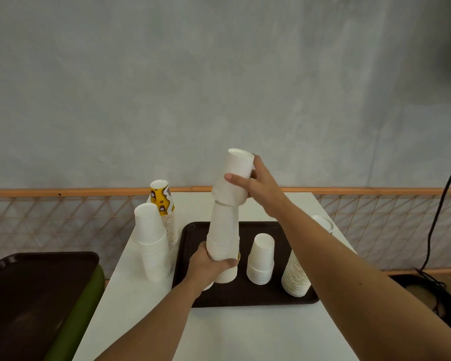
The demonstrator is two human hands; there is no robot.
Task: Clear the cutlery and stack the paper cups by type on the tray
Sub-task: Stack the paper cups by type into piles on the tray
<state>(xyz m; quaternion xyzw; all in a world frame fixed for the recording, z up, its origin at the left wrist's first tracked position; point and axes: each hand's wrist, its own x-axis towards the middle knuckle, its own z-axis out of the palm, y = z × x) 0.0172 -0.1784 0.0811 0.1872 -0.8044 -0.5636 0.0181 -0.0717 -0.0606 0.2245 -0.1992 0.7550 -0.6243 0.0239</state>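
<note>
Gripping seemingly plain cups point(224, 225): left hand point(211, 265), right hand point(261, 184)

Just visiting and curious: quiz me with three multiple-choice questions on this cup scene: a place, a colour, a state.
1. Relative to the tray, the yellow-patterned stack stands: A on it; B left of it, on the table; C right of it.
2. The tray is: A white; B dark brown; C green.
3. The right hand holds its white cups: A tilted; B straight; C crushed flat.
B: it stands on tabletop beside the tray's left rim.
B: its bare surface shows it.
A: they lean over the white stack the left hand grips.
</note>
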